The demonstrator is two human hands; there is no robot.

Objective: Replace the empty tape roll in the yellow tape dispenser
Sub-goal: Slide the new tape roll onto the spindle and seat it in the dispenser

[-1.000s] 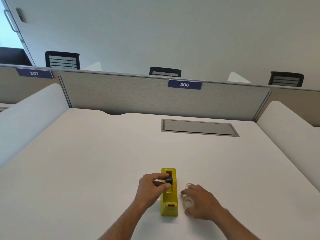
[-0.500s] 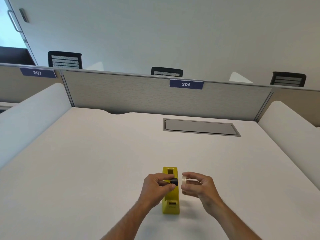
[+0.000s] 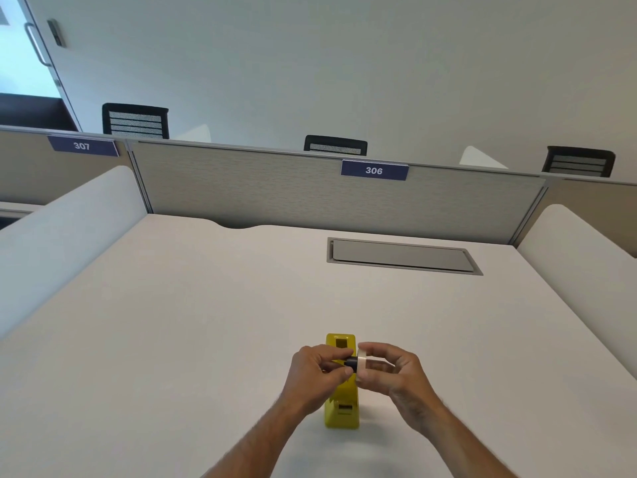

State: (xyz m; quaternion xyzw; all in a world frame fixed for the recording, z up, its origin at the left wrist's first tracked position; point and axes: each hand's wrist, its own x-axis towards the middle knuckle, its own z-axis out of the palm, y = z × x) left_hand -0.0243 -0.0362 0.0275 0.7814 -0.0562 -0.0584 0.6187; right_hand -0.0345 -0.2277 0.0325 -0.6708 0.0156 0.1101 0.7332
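**Hub and roll pressed together above the dispenser**

Left hand (image 3: 319,369): curled narrow, thumb and forefinger pinched on the black hub (image 3: 351,361), other fingers folded under. Hub axis level, running left to right, free end toward the right hand.

Right hand (image 3: 396,372): also nearly closed, fingertips (image 3: 370,348) wrapped around the rim of the roll (image 3: 362,363), thumb below, palm turned toward the left hand. Roll clear to whitish, standing on edge, flat faces to left and right, hole in line with the hub. Roll touching the hub's end; how far the hub sits inside the hole, impossible to tell, since the fingers cover the joint.

Both hands close together, knuckles nearly meeting, held just above the middle of the dispenser (image 3: 341,401), apparently without touching it.

Dispenser: yellow, resting on the desk (image 3: 206,322) near the lower centre, straight ahead of the body. Long axis running away from the camera toward the partition (image 3: 275,191); narrow sloped end nearest, with a small dark slot on its face; far end showing a dark square opening in the top. Middle of the body hidden behind the hands, so the cradle cannot be seen.

Grey hatch (image 3: 403,256) set flush in the desk, well beyond and to the right. Label "306" (image 3: 374,170) on the partition's top edge.
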